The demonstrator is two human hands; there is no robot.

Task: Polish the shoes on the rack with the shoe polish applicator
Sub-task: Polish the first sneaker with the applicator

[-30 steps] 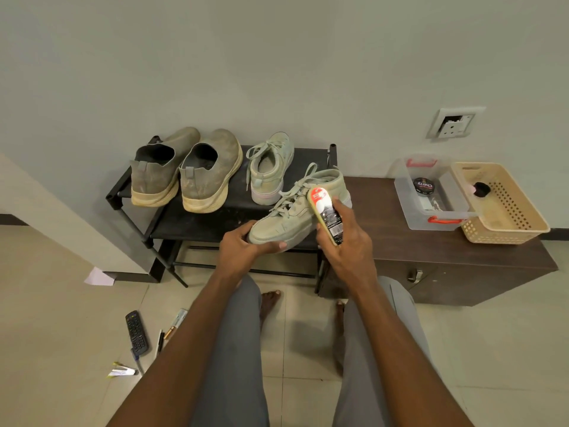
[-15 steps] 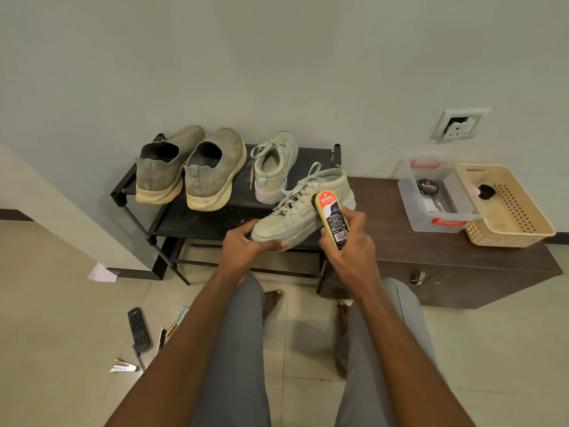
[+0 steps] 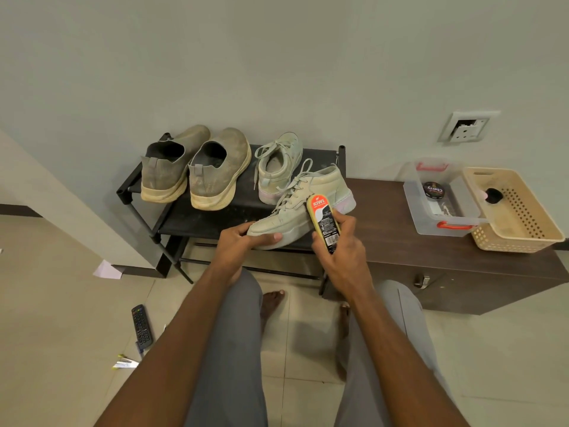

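A person's left hand [image 3: 246,240] grips the toe of a pale sneaker [image 3: 300,208] at the rack's [image 3: 172,223] front edge while the right hand [image 3: 341,251] wraps the polish applicator [image 3: 323,221] against its side (sponge face hidden), with its mate [image 3: 278,167] and two grey shoes [image 3: 197,167] apparently waiting.

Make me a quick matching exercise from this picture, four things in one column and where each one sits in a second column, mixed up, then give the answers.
Things
1. polish applicator
2. remote control
3. round polish tin
4. laced shoe

Places
A. in the clear plastic box
B. in the right hand
C. on the floor tiles
D. toe held by the left hand

Pairs: 1-B, 2-C, 3-A, 4-D
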